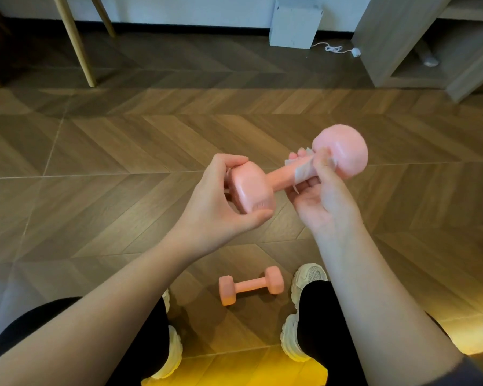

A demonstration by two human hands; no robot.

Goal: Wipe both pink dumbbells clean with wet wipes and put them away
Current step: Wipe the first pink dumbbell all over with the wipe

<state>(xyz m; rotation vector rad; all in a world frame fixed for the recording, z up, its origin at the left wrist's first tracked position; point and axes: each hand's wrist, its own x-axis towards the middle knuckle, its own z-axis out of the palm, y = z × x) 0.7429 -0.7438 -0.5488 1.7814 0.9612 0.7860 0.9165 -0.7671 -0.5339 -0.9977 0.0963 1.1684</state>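
Observation:
I hold one pink dumbbell (282,174) in the air above the floor. My left hand (218,201) grips its near head from the left. My right hand (321,199) presses a thin wet wipe (304,169) around the handle, just below the far round head. The second pink dumbbell (251,285) lies on the wooden floor between my feet, untouched.
White sneakers (307,277) and black trouser legs frame the floor dumbbell. Pale wooden chair legs (76,43) stand at the far left. A white box (293,26) with a cord sits by the wall, and a grey shelf unit (418,43) stands at the far right.

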